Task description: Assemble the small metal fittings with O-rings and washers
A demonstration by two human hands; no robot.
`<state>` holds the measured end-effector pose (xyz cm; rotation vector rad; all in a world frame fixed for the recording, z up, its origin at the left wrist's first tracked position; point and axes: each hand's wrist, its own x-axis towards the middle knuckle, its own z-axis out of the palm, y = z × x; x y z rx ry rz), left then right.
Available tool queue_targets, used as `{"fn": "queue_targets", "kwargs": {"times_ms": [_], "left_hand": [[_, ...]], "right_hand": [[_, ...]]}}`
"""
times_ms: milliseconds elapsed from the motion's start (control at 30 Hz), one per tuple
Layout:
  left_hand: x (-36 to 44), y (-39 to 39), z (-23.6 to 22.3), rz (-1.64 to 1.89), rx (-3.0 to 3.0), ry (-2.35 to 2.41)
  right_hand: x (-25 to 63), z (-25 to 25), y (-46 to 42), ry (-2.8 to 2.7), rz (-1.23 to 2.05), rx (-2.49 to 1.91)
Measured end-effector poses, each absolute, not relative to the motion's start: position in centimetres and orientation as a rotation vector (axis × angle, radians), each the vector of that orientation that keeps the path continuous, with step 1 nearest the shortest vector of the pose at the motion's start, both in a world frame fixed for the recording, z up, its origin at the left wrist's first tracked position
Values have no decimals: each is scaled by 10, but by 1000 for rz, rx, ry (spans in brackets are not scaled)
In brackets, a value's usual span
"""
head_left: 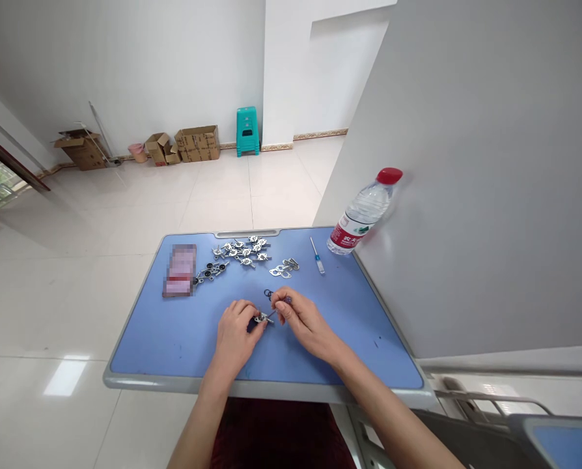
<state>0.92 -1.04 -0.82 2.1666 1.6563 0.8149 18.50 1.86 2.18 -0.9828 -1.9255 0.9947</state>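
Left fingers: the left hand (233,333) is closed, gripping a small metal fitting (261,318) with a dark part showing beneath it.
Right fingers: the right hand (305,324) pinches a thin metal shaft (272,316) between thumb and fingertips; its end meets the fitting.
Just beyond: a small dark ring (268,294) sits near the right hand.
Surface: both hands are above a blue table (174,345) with a grey rim.
Parts: a heap of metal brackets (242,251), dark-centred pieces (210,272) and flat plates (284,267).
Tool: a blue-handled screwdriver (318,256).
Writing: a water bottle (364,212) lying at the table's edge has a red cap and red label, its print too small to read; a pixelated card (180,270) is unreadable.
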Motion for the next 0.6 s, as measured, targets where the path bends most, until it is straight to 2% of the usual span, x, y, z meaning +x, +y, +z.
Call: {"fn": "queue_targets", "kwargs": {"times_ms": [367, 600], "left_hand": [[9, -10, -7, 807, 2160, 1661], [9, -11, -6, 787, 2162, 1659]], "right_hand": [[182, 20, 20, -2051, 858, -950], [176, 1, 24, -2084, 533, -774]]}}
